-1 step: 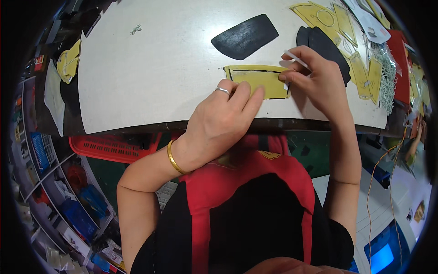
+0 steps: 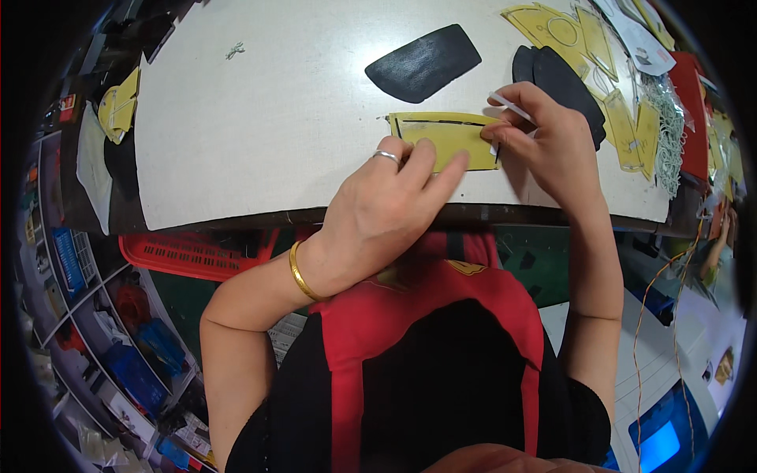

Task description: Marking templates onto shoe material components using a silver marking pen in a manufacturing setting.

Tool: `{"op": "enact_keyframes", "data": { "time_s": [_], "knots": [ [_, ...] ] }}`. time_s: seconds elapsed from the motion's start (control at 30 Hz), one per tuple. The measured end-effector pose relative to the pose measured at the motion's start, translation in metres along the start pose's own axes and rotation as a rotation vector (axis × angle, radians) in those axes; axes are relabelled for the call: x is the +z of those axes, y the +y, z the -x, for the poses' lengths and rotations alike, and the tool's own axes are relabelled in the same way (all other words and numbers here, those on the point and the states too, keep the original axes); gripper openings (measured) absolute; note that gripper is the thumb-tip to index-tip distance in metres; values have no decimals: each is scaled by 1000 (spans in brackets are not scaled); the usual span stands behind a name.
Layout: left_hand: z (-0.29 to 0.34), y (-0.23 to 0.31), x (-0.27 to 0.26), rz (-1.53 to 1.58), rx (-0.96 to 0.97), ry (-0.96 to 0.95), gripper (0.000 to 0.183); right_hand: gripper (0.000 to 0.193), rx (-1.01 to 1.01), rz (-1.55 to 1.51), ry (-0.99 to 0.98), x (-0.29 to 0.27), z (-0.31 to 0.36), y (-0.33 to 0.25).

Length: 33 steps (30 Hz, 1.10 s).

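Finger [image 2: 455, 167] shifted, left hand [image 2: 384, 197] curled on yellow piece [image 2: 448, 140], long axis crosswise; right hand [image 2: 558, 140] pinching stick [image 2: 509, 106]

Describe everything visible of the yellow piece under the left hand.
The yellow piece looks like thin, flat plastic, roughly four-sided, with dark lines along its edges. It lies on the white table, near the front edge. The left hand rests across its lower left; the right hand is at its right end.

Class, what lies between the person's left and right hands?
In the head view, a flat yellow panel lies between left hand and right hand.
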<state>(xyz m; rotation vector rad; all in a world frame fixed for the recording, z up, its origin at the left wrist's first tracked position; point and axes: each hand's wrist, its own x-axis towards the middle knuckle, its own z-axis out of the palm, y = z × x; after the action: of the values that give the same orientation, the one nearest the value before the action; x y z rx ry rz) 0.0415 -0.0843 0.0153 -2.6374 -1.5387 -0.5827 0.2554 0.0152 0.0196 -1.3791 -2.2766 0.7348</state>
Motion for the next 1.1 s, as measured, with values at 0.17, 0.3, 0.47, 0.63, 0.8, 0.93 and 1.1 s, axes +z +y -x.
{"op": "enact_keyframes", "data": {
  "time_s": [0.17,0.3,0.47,0.63,0.8,0.93,1.1],
  "knots": [
    [-7,6,3,-17,135,-38,36,16,-234,201,309,-12,-4,-4],
    [-6,21,8,-156,194,-71,35,17,-327,150,177,-20,-14,-32],
    [-7,25,16,-187,219,94,22,29,-211,-237,-416,7,-36,-53],
    [-11,28,10,-204,160,-5,29,31,-308,-82,-178,19,-54,-43],
    [-14,28,10,-222,138,-1,25,27,-190,-42,-142,-9,-23,-16],
    [-13,27,13,-206,131,41,21,24,-30,-214,8,-22,8,10],
    [-15,28,12,-162,117,19,19,13,-118,86,264,2,47,-22]
  ]
}}
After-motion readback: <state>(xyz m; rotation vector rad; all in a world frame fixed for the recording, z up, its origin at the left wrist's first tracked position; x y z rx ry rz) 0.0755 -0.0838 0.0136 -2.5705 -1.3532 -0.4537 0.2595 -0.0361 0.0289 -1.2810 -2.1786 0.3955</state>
